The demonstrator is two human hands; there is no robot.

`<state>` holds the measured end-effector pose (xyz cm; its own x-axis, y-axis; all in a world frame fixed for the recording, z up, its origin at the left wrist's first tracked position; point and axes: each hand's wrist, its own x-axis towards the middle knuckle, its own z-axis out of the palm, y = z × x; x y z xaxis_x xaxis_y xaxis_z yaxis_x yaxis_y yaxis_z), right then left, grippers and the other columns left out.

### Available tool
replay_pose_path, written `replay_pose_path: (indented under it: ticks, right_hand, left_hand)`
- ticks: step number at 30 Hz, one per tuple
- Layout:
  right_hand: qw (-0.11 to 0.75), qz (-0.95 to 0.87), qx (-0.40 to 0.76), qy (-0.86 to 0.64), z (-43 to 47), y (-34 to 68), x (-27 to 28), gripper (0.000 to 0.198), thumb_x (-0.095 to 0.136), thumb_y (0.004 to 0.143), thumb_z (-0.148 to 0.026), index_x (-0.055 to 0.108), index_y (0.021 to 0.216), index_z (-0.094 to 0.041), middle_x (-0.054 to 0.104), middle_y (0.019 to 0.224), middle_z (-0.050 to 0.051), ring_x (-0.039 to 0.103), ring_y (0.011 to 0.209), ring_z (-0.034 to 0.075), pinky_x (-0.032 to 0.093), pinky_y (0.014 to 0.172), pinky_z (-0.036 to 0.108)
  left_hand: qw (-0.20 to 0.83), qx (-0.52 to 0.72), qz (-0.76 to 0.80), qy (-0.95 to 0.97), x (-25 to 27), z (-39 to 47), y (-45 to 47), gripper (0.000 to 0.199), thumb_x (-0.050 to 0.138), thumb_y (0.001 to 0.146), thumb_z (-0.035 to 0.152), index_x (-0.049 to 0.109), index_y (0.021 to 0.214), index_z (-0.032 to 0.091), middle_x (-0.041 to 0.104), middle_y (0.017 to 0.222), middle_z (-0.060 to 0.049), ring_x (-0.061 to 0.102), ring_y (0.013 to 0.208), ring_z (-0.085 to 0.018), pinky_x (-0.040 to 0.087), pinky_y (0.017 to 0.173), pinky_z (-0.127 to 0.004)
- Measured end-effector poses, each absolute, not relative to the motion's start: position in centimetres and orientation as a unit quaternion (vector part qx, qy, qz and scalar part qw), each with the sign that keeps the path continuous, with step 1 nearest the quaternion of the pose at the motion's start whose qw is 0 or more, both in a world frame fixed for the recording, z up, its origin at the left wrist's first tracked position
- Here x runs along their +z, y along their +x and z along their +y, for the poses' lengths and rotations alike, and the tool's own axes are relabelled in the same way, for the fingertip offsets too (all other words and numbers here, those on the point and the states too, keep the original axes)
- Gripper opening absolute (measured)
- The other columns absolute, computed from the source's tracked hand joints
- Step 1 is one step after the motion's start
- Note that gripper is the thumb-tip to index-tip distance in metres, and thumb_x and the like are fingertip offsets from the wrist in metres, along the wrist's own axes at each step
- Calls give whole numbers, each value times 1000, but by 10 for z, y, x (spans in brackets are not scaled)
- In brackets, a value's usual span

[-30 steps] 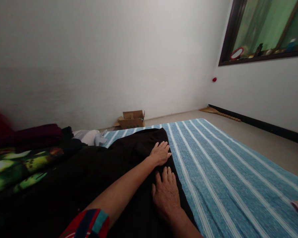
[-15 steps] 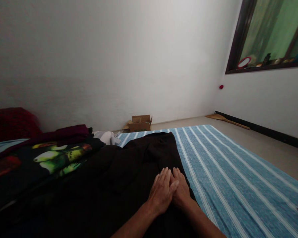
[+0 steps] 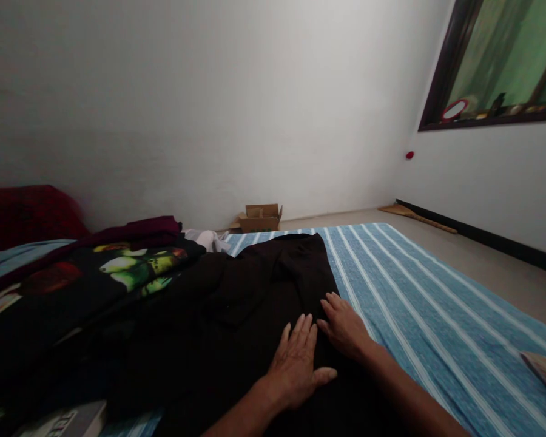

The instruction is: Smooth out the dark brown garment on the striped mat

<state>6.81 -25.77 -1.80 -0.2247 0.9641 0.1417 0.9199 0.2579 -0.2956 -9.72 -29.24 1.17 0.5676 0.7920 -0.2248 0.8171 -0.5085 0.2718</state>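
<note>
A black garment [image 3: 236, 303] lies spread over a blue and white striped mat [image 3: 414, 303]. My left hand [image 3: 298, 361] rests flat on the garment, fingers apart, palm down. My right hand [image 3: 346, 328] lies flat next to it at the garment's right edge, fingertips touching the cloth. Neither hand grips anything.
A pile of clothes sits at the left: a black piece with a green print [image 3: 131, 270], a maroon one [image 3: 136, 229] and a white one [image 3: 207, 238]. A cardboard box [image 3: 261, 217] stands by the wall. A broom [image 3: 418, 216] lies along the right wall under a window [image 3: 500, 60].
My left hand has drawn back from far up the garment towards me. Both hands met side by side, then spread slightly apart. The camera has turned a little to the left.
</note>
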Motion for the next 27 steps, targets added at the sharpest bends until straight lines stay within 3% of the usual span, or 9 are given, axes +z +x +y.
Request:
replay_pose_path:
  ticks: [5,10,17,27]
  right_hand:
    - [121,-768,78,-624,-265,64,-30,58,33,91,-43,37,136,-6,28,144,17,21,133,28,19,106,44]
    - [124,-766,84,-625,-279,68,-18,57,37,90,-42,39,135,-7,30,143,17,21,134,28,18,107,42]
    - [119,-780,106,-605,-326,79,-12,55,38,89,-40,39,135,-11,30,144,14,21,134,26,16,108,40]
    - [107,-778,107,-609,-346,81,-9,59,38,89,-47,39,135,-9,29,144,16,18,135,26,16,108,40]
  left_hand:
    - [152,-36,476,865,14,-298,-94,78,37,81,59,23,142,13,9,150,-12,2,137,-26,8,109,-51]
    - [170,-17,460,871,21,-336,-93,71,36,84,56,25,141,17,9,150,-9,2,137,-24,5,111,-49]
    - [229,-48,393,889,20,-386,-101,83,32,80,68,24,141,14,10,148,-13,3,137,-26,5,110,-50]
    - [197,-64,408,889,22,-399,-104,73,43,83,56,21,142,19,7,150,-7,1,137,-23,6,111,-48]
